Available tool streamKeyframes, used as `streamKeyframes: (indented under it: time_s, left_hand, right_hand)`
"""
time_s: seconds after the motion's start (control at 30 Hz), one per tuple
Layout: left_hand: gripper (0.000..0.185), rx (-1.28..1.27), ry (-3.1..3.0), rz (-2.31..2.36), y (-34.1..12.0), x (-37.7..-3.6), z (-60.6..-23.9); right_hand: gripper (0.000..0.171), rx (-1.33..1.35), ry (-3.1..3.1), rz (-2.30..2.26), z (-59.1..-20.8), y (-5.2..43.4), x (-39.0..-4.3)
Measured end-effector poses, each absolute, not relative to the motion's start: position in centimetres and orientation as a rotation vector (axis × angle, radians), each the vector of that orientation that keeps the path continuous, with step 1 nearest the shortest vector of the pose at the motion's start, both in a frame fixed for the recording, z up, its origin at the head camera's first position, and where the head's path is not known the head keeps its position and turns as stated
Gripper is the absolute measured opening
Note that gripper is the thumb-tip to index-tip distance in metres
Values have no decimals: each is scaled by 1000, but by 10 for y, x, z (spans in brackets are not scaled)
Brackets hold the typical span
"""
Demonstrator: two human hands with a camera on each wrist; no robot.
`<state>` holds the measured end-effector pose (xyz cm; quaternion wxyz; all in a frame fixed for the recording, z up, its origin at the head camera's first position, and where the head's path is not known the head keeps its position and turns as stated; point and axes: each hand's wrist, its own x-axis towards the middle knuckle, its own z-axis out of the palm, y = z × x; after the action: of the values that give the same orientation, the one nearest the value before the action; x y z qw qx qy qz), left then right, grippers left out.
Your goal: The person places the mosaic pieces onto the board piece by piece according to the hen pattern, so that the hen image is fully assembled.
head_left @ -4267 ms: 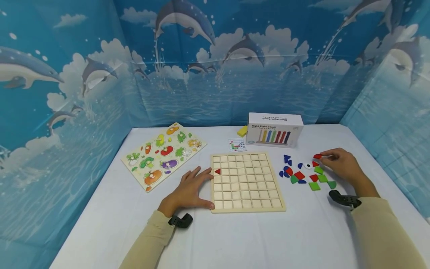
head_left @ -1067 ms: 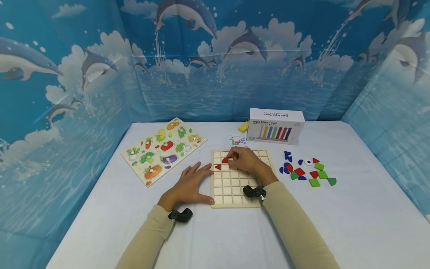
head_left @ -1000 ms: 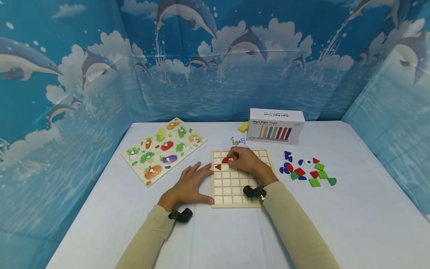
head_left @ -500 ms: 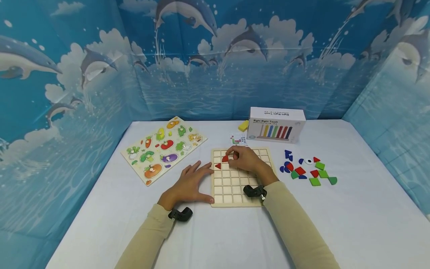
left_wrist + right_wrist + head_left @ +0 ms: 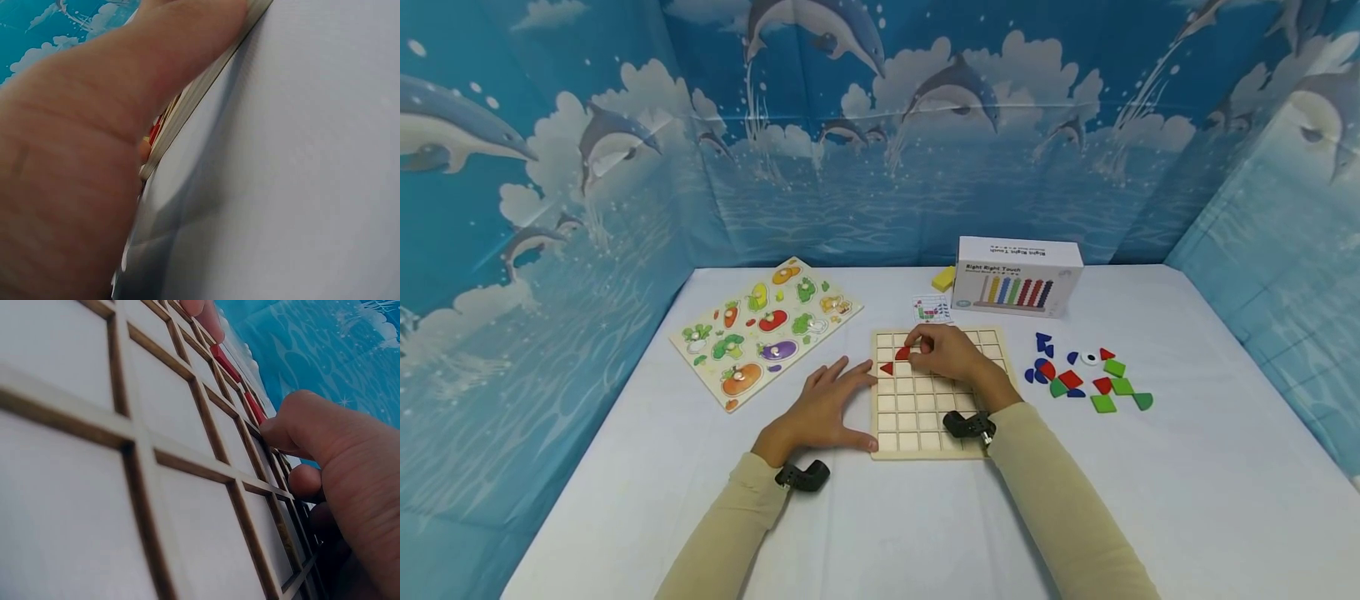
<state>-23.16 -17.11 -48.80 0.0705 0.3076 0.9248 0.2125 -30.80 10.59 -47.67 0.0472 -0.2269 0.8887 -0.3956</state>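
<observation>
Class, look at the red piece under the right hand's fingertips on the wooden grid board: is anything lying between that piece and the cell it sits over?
Nothing visible does. The right hand pinches the red piece at a cell of the wooden grid board. The red triangle lies in another cell beside it. The left hand rests on the board's left edge.

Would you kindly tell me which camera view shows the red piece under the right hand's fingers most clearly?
The head view: the red piece sits on the grid board, second row, with the right hand touching it. The right wrist view shows only its thin edge. The left wrist view gives an unclear red glimpse.
</observation>
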Motion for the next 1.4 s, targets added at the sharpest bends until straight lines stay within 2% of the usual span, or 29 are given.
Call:
streamKeyframes:
  time_s: [1.1, 1.4]
  left_hand:
    - [100, 918, 2782, 609, -171, -232, -485]
    - [99, 939, 2784, 649, -172, -229, -485]
  right_hand:
    - [19, -649, 2695, -1213, -477, 106, -308]
    - [23, -727, 2637, -1255, -475, 108, -305]
